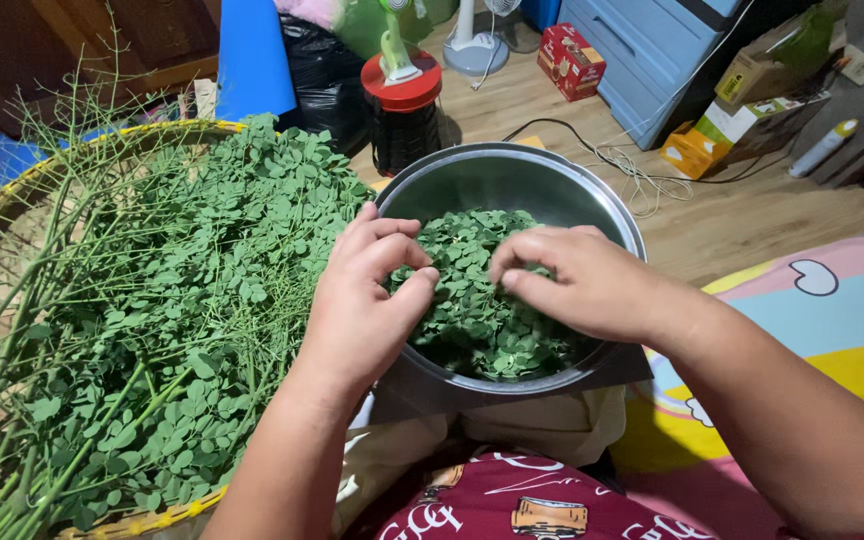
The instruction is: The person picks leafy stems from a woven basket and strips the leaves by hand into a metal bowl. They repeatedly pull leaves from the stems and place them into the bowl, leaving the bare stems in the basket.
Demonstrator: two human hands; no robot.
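Two hands over steel bowl (592,200) | left hand (367,300) and right hand (577,280) pinching plucked leaves (482,320) inside bowl | light, soft, easily bruised; best pinched gently | leafy stems (152,300) heaped in woven tray (12,190)

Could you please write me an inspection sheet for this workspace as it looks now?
Surface: wooden floor, with a bright mat at the right.
Job's things: steel bowl part full of plucked leaves; woven tray heaped with leafy stems.
Clutter: red box, cartons, white tube, red-lidded container, fan base.
Grips: left hand and right hand over the bowl, fingertips pinched among the leaves.
Cables: black cable and a white cord loose on the floor behind the bowl.
Surroundings: blue drawers, black bag.
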